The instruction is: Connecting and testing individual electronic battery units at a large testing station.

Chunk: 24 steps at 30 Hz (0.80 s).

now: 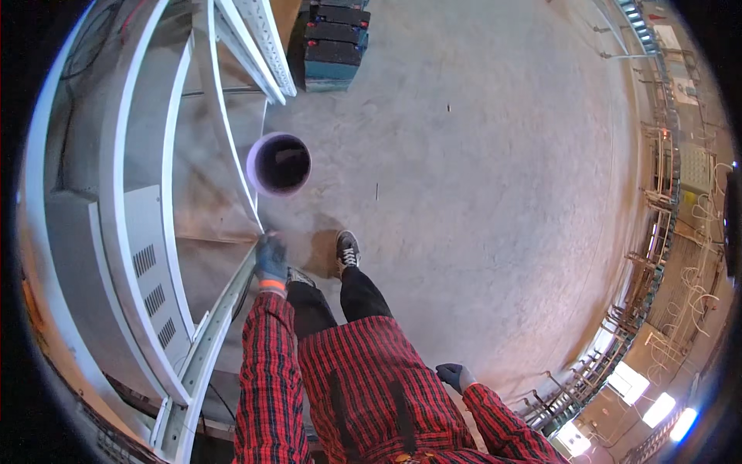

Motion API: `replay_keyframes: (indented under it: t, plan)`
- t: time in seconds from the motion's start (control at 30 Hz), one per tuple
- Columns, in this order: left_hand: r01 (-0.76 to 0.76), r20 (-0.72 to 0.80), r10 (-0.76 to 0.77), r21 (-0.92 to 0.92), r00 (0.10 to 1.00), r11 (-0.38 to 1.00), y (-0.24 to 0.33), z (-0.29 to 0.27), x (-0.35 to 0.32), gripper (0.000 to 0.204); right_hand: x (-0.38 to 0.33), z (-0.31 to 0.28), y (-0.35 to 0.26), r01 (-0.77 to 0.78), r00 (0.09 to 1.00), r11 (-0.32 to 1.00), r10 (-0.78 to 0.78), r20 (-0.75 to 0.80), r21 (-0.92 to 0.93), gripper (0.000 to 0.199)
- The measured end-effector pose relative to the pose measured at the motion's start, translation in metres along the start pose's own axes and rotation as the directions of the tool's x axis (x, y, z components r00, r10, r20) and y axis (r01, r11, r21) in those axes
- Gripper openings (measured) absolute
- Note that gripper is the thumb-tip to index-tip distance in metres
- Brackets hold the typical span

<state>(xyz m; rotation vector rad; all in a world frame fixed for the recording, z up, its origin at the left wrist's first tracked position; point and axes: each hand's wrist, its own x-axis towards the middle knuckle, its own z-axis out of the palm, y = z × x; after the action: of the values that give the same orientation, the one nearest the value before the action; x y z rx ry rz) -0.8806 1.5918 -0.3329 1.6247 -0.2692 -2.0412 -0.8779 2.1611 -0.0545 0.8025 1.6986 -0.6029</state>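
Observation:
My left hand (271,258), in a dark grey glove with an orange cuff, is at the corner where a white metal frame (222,116) meets a pale metal channel rail (202,371). Its fingers are blurred, so whether they grip the rail does not show. My right hand (454,377), in a dark glove, hangs at my right side with its fingers curled in and nothing visible in them. A round purple bucket (254,167) with a dark inside stands on the floor beside the frame, beyond my left hand.
Behind the frame sits a grey metal cabinet (143,263) with vent slots. Several dark batteries (334,50) stand in a row at the far left. A long conveyor-like line (657,193) with loose cables curves along the right. Two small bits, one a thin rod (377,191), lie on the concrete floor (479,209).

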Motion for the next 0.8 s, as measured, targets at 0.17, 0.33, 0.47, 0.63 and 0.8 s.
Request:
replay_keyframes:
  t: [0.17, 0.33, 0.47, 0.63, 0.8]
  plan:
    - [0.108, 0.002, -0.109, 0.035, 0.994, 0.993, -0.006, -0.052, 0.037, 0.011, -0.001, 0.020, -0.032, 0.061, 0.998, 0.992, -0.059, 0.021, -0.110, 0.039]
    - [0.136, -0.121, -0.133, 0.016, 0.984, 0.991, -0.038, -0.050, 0.054, 0.008, -0.010, 0.020, -0.028, 0.065, 0.998, 0.998, -0.065, 0.014, 0.026, 0.040]
    - [0.108, -0.177, -0.112, -0.029, 0.978, 0.994, -0.048, -0.050, 0.085, 0.008, -0.016, 0.021, -0.016, 0.032, 0.999, 0.997, -0.032, 0.005, 0.065, 0.041]
    - [0.094, -0.085, -0.106, -0.136, 0.991, 0.986, -0.059, -0.062, 0.132, 0.010, -0.030, 0.024, 0.010, -0.129, 0.990, 0.972, 0.115, -0.081, -0.195, 0.042]
    - [0.072, -0.139, -0.084, -0.091, 0.987, 0.993, -0.068, -0.084, 0.171, 0.009, 0.000, 0.020, 0.107, -0.055, 0.998, 0.998, 0.055, -0.016, -0.019, 0.037]
